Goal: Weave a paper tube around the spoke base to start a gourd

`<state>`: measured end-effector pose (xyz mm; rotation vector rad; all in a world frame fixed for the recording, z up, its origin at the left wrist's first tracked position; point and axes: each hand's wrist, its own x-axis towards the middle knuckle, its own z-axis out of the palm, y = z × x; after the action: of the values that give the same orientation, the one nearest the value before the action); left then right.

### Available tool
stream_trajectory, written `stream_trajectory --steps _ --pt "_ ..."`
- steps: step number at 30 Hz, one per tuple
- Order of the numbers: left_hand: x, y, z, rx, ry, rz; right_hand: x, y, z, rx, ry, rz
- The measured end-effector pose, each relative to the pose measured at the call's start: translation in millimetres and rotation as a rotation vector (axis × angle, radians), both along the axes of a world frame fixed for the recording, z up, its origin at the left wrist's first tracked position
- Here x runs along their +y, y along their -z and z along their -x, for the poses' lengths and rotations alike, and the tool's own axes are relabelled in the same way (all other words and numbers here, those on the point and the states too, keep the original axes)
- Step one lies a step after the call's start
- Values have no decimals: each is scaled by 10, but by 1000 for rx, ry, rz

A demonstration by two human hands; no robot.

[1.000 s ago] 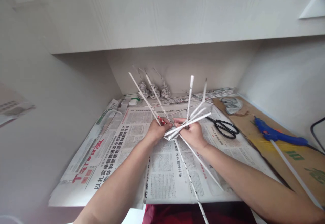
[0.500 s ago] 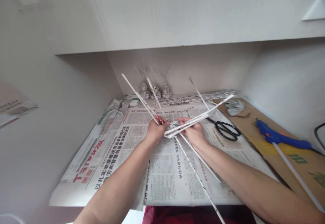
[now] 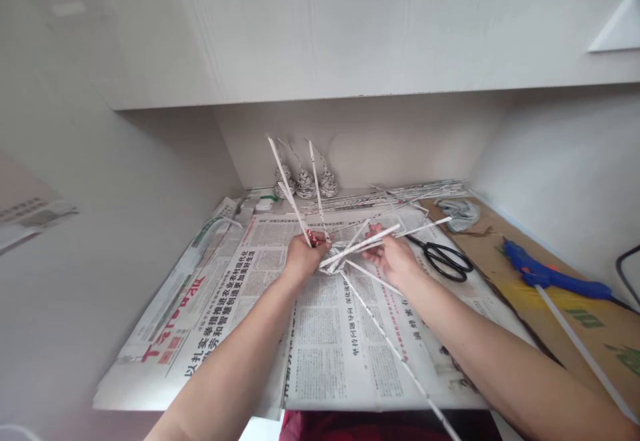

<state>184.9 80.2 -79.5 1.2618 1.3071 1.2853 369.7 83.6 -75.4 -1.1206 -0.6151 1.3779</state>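
My left hand [image 3: 303, 255] is closed on the near-left side of a small woven piece of rolled paper strips [image 3: 336, 254]. A bit of red shows beside the thumb. Long white paper strips fan out from the piece: two stand up past my left hand, and a speckled strip [image 3: 385, 334] slants down toward the front edge. My right hand [image 3: 393, 254] is just right of the weave, its fingers loosely curled and apart. White strips [image 3: 367, 244] cross in front of these fingers, and another runs beneath the palm. Whether the fingertips touch a strip is unclear.
Newspaper [image 3: 330, 354] covers the table. Black scissors [image 3: 447, 259] lie right of my right hand. Beyond them are a blue glue gun [image 3: 550, 274] on cardboard [image 3: 575, 324] and a crumpled grey cloth [image 3: 457, 215]. Several paper strips [image 3: 400, 194] and small woven gourd shapes [image 3: 305, 184] are at the back.
My right hand has drawn away from the weave to the right, its fingers loosening. The crossing strips have shifted and swung lower at right. The strips by my left hand stand steeper.
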Motion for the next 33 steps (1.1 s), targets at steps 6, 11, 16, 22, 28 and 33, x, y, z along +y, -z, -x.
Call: stream_trajectory --steps 6,11,16,22,28,33 --pt "-51 -98 -17 3 -7 -77 -165 19 121 -83 -534 5" --pt "-128 -118 -123 66 25 -48 -188 111 180 37 -477 -4" --pt "-161 -88 -184 32 44 -17 -163 178 211 42 -384 16" --pt "-195 -183 -108 24 230 68 -138 197 221 -151 -239 -22" --pt "-143 -433 301 39 717 170 -85 180 155 -295 -211 -118" --pt "-65 -359 361 122 523 222 -128 84 138 -362 -290 -143"
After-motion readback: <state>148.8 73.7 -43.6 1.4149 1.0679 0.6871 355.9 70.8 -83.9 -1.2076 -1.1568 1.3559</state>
